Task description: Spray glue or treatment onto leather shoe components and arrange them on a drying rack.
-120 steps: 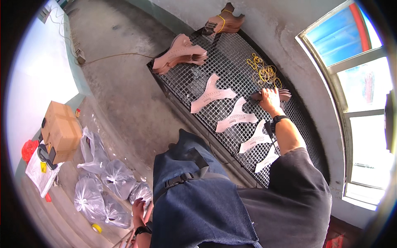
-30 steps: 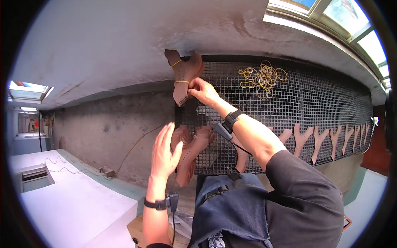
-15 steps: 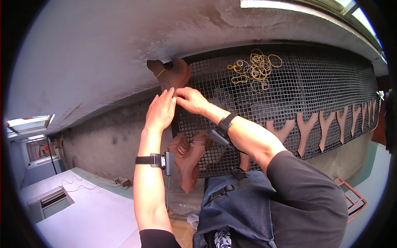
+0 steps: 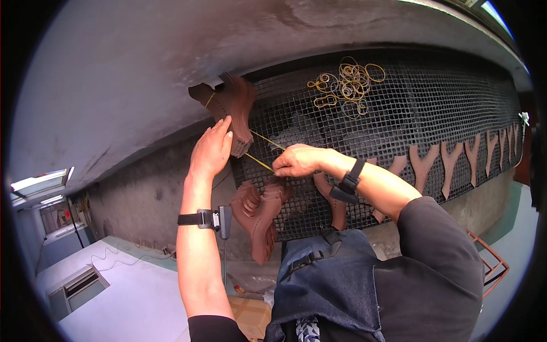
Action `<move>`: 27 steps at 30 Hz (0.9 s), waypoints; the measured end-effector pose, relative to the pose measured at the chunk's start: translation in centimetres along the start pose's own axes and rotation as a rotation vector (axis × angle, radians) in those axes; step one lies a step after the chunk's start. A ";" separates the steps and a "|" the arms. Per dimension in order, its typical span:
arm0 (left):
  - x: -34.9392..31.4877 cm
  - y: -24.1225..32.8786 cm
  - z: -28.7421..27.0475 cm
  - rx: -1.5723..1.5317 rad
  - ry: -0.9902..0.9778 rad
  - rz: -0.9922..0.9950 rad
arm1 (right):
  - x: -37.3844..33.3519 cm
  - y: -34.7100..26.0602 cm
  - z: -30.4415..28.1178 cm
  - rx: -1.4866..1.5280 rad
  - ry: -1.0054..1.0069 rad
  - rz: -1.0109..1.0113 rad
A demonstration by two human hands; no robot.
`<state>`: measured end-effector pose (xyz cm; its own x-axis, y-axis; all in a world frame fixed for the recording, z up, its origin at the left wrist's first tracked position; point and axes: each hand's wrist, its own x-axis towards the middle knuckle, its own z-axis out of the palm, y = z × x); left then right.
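My left hand (image 4: 211, 149) lies with its fingers stretched out flat against a thick stack of brown Y-shaped leather-like pieces (image 4: 232, 108), at the left end of the mesh. Pinched in my right hand (image 4: 297, 160) is a yellow rubber band (image 4: 260, 162), drawn taut in two strands from the stack's near end. Another yellow band (image 4: 210, 100) crosses one far arm of that stack. Nearer to me, a second fanned pile of brown pieces (image 4: 257, 219) sits at the mesh's left edge. The underside of the held stack is hidden.
A tangle of yellow and pale rubber bands (image 4: 350, 85) rests on the black mesh surface (image 4: 399, 114). Single brown pieces (image 4: 423, 165) line its near edge toward the right. A grey wall (image 4: 142, 74) rises behind; a cardboard box (image 4: 250, 316) is low down near me.
My right hand has moved right and toward me, away from my left hand, stretching the rubber band out from the stack. My left hand stays at the stack.
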<state>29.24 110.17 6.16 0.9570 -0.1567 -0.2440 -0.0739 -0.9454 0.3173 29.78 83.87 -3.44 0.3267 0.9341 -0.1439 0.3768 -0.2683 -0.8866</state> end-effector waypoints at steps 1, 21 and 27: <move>0.0 0.3 0.1 0.013 0.010 0.014 | 0.0 -0.8 -0.2 0.029 0.027 -0.064; 0.1 3.3 2.1 0.207 0.062 0.127 | -11.2 -0.1 -2.9 -0.007 0.701 0.450; -0.6 4.0 3.2 0.150 0.123 0.087 | -8.5 0.8 -7.8 -0.674 1.097 0.417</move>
<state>27.48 105.62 4.67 0.9716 -0.2121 -0.1051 -0.1896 -0.9632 0.1905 34.08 73.84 0.48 0.9184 0.1730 0.3559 0.3256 -0.8414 -0.4312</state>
